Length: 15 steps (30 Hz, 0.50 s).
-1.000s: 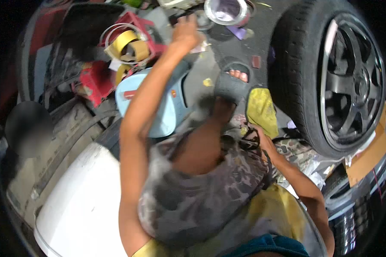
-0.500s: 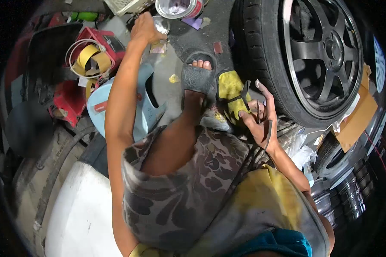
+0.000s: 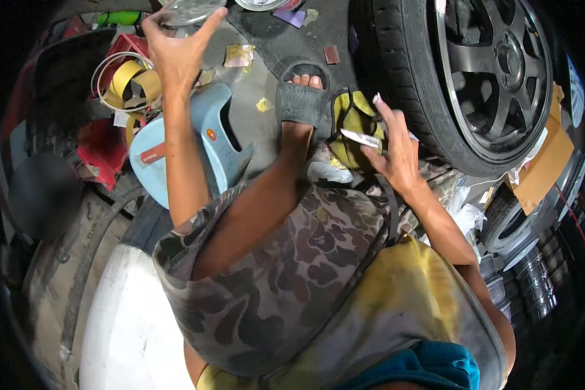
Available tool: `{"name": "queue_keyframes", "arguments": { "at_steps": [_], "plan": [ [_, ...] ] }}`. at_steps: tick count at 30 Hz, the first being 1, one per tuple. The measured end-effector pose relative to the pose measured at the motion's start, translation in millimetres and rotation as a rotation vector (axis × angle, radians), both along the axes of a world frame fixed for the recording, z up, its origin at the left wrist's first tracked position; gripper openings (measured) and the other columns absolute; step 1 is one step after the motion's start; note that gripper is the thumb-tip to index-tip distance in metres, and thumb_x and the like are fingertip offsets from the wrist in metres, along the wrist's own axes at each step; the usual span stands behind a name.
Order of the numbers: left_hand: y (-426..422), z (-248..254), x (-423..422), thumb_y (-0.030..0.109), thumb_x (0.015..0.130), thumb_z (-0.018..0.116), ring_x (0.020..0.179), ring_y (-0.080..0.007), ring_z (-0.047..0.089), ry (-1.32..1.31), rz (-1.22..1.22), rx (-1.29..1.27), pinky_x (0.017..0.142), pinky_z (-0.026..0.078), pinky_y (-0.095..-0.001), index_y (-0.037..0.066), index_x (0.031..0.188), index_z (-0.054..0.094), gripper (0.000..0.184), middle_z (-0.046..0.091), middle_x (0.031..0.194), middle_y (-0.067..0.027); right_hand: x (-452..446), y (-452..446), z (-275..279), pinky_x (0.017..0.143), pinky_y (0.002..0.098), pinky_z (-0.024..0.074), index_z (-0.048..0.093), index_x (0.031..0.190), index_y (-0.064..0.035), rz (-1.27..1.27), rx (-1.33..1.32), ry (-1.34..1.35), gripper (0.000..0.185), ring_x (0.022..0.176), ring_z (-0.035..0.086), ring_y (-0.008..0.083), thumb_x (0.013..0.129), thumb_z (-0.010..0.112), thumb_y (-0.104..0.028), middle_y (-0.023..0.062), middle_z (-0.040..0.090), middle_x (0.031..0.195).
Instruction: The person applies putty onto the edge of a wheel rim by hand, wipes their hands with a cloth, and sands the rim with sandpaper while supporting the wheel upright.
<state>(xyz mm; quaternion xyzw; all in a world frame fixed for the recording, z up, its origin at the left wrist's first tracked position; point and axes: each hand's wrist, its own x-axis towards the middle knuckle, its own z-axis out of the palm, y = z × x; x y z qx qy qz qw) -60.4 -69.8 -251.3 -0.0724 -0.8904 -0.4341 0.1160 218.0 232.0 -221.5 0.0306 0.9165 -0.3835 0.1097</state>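
Observation:
Near the top edge, my left hand grips a round, shiny metal lid, thumb and fingers spread around its rim. My right hand is beside the tire, closed on a pale, flat, pointed blade; its handle is hidden by my fingers. Behind that blade lies a yellow, cloth-like item with black straps, next to my sandaled foot. An open can is cut off at the top of the view.
A black wheel with its tire stands at right. At left are a light-blue plastic stool, a white ring-shaped container with yellow tape rolls, and red plastic pieces. Sandpaper scraps lie on the floor.
My left hand has moved left and upward in view with the metal lid, away from the can. My right hand has turned, and the pale blade now shows. The view has shifted slightly.

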Motion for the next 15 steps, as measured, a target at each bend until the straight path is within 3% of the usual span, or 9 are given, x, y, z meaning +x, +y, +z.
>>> {"name": "queue_keyframes", "arguments": {
  "at_steps": [2,3,5,6,9,10,11,13,15],
  "plan": [
    [2,-4,3,0.043,0.067,0.098,0.108,-0.025,0.06,-0.075,-0.005,-0.054,0.097,0.049,-0.037,-0.009,0.12,0.058,0.084,0.063,0.118,-0.018,11,-10,-3,0.089,0.0484,0.0589,0.036,0.157,-0.0157,-0.038,-0.09,0.018,0.104,0.107,0.069,0.0416,0.069,0.088,-0.002,0.0195,0.059,0.136],
    [9,7,10,0.042,0.068,0.098,0.11,-0.0254,0.062,-0.103,0.002,-0.119,0.099,0.05,-0.0379,-0.006,0.118,0.058,0.08,0.063,0.12,-0.0187,28,-13,-14,0.094,0.0468,0.0588,0.035,0.158,-0.0149,-0.077,-0.184,-0.218,0.105,0.114,0.068,0.0405,0.069,0.091,-0.005,0.0209,0.058,0.141],
    [12,-13,8,0.044,0.065,0.098,0.099,-0.0301,0.064,0.026,-0.01,0.006,0.091,0.051,-0.0407,-0.004,0.12,0.057,0.083,0.065,0.107,-0.0158,56,-21,-48,0.103,0.0463,0.0552,0.029,0.161,-0.0134,-0.039,-0.432,-0.333,0.108,0.127,0.062,0.0426,0.074,0.092,-0.013,0.0229,0.055,0.149],
    [17,-14,8,0.041,0.067,0.097,0.1,-0.0301,0.064,0.057,-0.025,0.021,0.092,0.051,-0.041,-0.003,0.122,0.057,0.081,0.065,0.108,-0.0154,55,-25,-43,0.104,0.0466,0.0544,0.025,0.163,-0.0143,0.058,-0.36,-0.36,0.11,0.125,0.062,0.0436,0.075,0.092,-0.015,0.0237,0.054,0.149],
    [29,-17,1,0.036,0.069,0.096,0.103,-0.0297,0.063,0.096,-0.083,0.075,0.095,0.05,-0.0411,-0.002,0.125,0.057,0.078,0.064,0.112,-0.0153,80,-32,-71,0.096,0.0476,0.0543,0.023,0.164,-0.0201,0.145,-0.42,-0.39,0.107,0.107,0.068,0.0439,0.08,0.089,-0.019,0.0267,0.068,0.122],
    [37,-13,1,0.035,0.069,0.096,0.105,-0.0303,0.063,0.082,-0.106,0.028,0.095,0.05,-0.0418,-0.002,0.123,0.057,0.076,0.064,0.113,-0.016,83,-32,-74,0.096,0.0476,0.0543,0.023,0.164,-0.0201,0.143,-0.416,-0.383,0.107,0.107,0.068,0.0439,0.08,0.089,-0.019,0.0267,0.068,0.122],
    [46,-9,2,0.035,0.07,0.095,0.106,-0.0309,0.063,0.065,-0.129,-0.019,0.096,0.05,-0.0424,-0.002,0.121,0.057,0.073,0.064,0.115,-0.0167,85,-33,-75,0.093,0.0485,0.0531,0.022,0.165,-0.0207,0.183,-0.295,-0.466,0.108,0.104,0.067,0.0442,0.08,0.088,-0.017,0.0252,0.068,0.113],
    [62,-9,0,0.038,0.07,0.095,0.111,-0.037,0.061,-0.006,-0.194,-0.06,0.1,0.048,-0.045,-0.001,0.119,0.057,0.073,0.06,0.131,-0.0264,87,-33,-77,0.09,0.0494,0.0519,0.022,0.165,-0.0213,0.224,-0.169,-0.538,0.108,0.1,0.067,0.0445,0.079,0.088,-0.015,0.0238,0.069,0.105],
    [71,-39,-13,0.042,0.068,0.095,0.116,-0.0406,0.06,0.175,-0.252,-0.184,0.103,0.047,-0.0477,-0.001,0.12,0.056,0.077,0.055,0.136,-0.0301,87,-31,-79,0.086,0.0498,0.0504,0.021,0.165,-0.0199,0.14,-0.212,-0.524,0.109,0.095,0.066,0.0437,0.079,0.086,-0.009,0.022,0.068,0.098]
  ]
}}
